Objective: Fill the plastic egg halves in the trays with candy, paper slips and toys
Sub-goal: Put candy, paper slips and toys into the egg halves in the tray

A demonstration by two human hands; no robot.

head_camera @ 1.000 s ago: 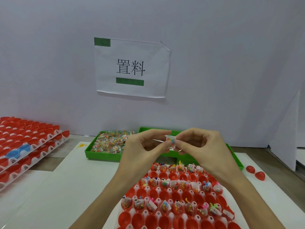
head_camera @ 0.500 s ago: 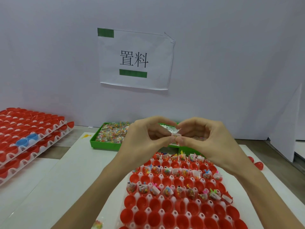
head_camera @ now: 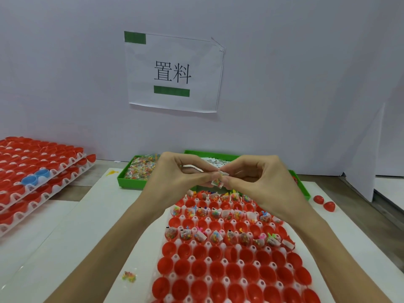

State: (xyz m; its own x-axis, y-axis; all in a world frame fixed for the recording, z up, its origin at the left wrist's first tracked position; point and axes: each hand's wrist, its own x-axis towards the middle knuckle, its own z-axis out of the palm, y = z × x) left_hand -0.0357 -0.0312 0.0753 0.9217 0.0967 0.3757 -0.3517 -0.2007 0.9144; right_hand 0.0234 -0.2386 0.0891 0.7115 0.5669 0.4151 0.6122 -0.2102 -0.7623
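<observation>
A white tray (head_camera: pixel 241 262) of red plastic egg halves (head_camera: pixel 218 270) lies in front of me. Its far rows hold candy packets, paper slips and small toys; the near rows hold nothing. Above the tray's far end my left hand (head_camera: pixel 175 173) and my right hand (head_camera: pixel 260 178) meet fingertip to fingertip. Together they pinch a small candy packet wrapped in a paper slip (head_camera: pixel 218 182). My left hand also holds more white paper slips (head_camera: pixel 192 168) between its fingers.
Behind my hands stand a green bin of candy packets (head_camera: pixel 140 169) and a green bin of paper slips (head_camera: pixel 215 160). Stacked trays of red halves (head_camera: pixel 37 171) with two blue halves (head_camera: pixel 35 177) sit at left. Two loose red halves (head_camera: pixel 323 202) lie at right, a stray candy packet (head_camera: pixel 129 276) near left.
The view has tilted down, showing more of the tray's near rows. Both hands stay together at the fingertips, working the small packet and slip between them.
</observation>
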